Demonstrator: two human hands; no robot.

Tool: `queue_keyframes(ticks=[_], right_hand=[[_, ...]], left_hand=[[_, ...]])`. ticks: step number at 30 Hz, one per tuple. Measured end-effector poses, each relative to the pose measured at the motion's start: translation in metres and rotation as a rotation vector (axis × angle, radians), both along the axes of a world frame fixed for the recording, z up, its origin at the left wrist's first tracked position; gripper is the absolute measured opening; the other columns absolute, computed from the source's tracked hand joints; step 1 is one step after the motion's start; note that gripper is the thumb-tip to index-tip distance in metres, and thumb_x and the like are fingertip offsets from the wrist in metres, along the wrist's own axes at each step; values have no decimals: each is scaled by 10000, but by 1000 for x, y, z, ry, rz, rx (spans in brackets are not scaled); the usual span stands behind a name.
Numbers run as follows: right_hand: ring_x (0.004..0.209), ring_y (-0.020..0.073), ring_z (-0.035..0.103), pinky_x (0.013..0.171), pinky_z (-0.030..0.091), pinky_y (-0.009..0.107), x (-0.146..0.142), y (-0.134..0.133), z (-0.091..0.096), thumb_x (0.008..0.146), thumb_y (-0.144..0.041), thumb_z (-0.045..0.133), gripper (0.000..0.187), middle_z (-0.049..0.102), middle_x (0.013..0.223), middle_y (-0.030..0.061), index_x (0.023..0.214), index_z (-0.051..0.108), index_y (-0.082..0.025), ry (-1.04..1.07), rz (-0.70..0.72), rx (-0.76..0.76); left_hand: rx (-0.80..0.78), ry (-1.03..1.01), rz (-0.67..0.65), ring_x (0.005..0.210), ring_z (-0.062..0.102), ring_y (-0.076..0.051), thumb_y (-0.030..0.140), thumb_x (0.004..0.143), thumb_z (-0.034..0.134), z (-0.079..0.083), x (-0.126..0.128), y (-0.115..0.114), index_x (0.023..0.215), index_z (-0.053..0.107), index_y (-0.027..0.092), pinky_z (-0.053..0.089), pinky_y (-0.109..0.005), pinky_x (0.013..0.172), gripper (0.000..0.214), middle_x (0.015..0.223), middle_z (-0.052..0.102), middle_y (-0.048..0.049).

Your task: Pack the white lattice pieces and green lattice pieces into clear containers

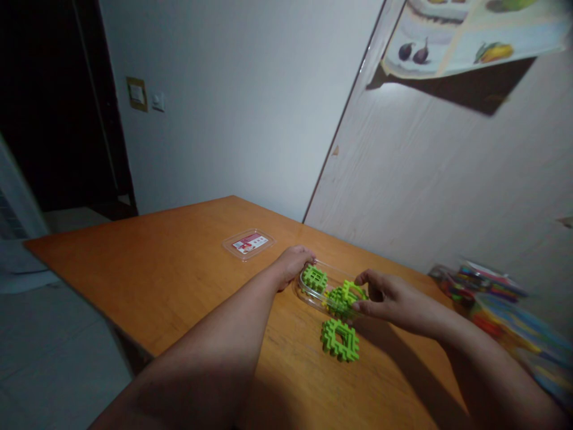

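Note:
A clear plastic container [305, 302] with green toothed building pieces [314, 279] inside sits on the table. My left hand [292, 265] is closed around the container's left end. At its right end, my right hand [389, 297] pinches a yellow-green toothed piece [354, 291] between thumb and fingers, over other green pieces. Whether that piece touches the ones below, I cannot tell. A green square toothed frame with an open middle [340, 340] lies on the table in front of the container.
A clear plastic lid [249, 245] with a red and white label lies on the wooden table [179, 269], left of the container. Blurred colourful packages [487, 280] and a tub [519, 328] stand at the right. The wall [242, 107] rises behind the table.

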State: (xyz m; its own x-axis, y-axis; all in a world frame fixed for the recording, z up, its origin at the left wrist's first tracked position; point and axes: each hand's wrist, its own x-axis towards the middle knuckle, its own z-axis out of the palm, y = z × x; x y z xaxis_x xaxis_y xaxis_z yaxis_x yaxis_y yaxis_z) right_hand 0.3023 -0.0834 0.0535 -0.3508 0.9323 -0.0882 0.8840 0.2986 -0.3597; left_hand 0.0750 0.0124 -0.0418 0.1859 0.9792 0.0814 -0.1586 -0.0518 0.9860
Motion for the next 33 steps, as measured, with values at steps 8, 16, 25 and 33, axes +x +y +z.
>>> queue_keyframes(ticks=[8, 16, 25, 33], right_hand=[[634, 143, 505, 568, 349, 259, 12, 4, -5, 829, -534, 673, 471, 556, 694, -21, 1130, 591, -181, 14, 43, -58], [622, 135, 458, 567, 334, 265, 20, 17, 7, 908, -534, 567, 399, 508, 674, -25, 1055, 649, -173, 136, 65, -13], [643, 137, 522, 564, 346, 245, 14, 20, -2, 813, -437, 698, 341, 595, 715, -6, 1039, 703, -182, 88, 75, -83], [641, 143, 549, 566, 344, 247, 6, 23, -10, 815, -419, 690, 336, 639, 723, 3, 1069, 710, -200, 87, 86, -81]], left_hand=[[-8, 18, 7, 650, 549, -129, 233, 691, 618, 1, -1, 0, 813, 650, 150, 403, -242, 592, 151, 732, 636, -16], [-35, 25, 17, 688, 589, -140, 221, 702, 591, 4, -3, -6, 853, 644, 151, 432, -243, 612, 174, 801, 671, -44], [-68, 41, 17, 788, 653, -164, 189, 711, 573, 7, -4, -8, 906, 632, 158, 480, -261, 693, 206, 901, 713, -72], [-85, 45, 19, 744, 646, -161, 211, 706, 612, 9, -3, -11, 908, 614, 156, 467, -255, 657, 209, 881, 710, -69]])
